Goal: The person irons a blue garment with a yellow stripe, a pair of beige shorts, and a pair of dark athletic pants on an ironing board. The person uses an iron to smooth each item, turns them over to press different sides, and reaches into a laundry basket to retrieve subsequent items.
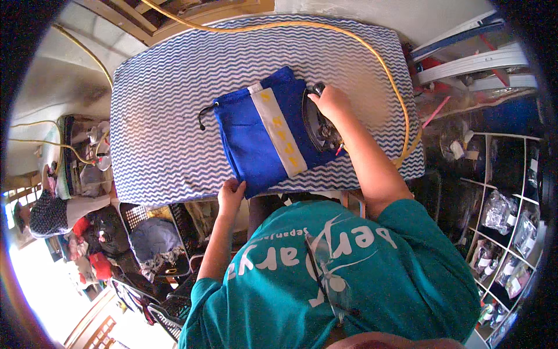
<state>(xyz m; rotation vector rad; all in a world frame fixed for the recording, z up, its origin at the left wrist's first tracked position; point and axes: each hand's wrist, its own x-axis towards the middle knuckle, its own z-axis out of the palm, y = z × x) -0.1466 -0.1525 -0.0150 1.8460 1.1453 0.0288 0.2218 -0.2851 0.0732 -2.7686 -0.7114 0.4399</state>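
Blue folded shorts (244, 135) with a pale side stripe bearing yellow lettering and a black drawcord lie on the padded table under a zigzag-patterned cloth (165, 122). My right hand (332, 101) grips the black handle of a steam iron (314, 122), whose soleplate edge rests on or just over the garment's right part; my forearm hides some of it. At the near left corner of the garment, my left hand (232, 195) pinches the blue fabric between thumb and fingers at the table's front edge.
A yellow hose (375, 52) arcs across the table's back and right side towards the iron. An aluminium ladder (471, 65) leans at the right, above a shelf rack (486, 170) with plastic-wrapped packs. Black crates (152, 213) holding cloth stand at the lower left.
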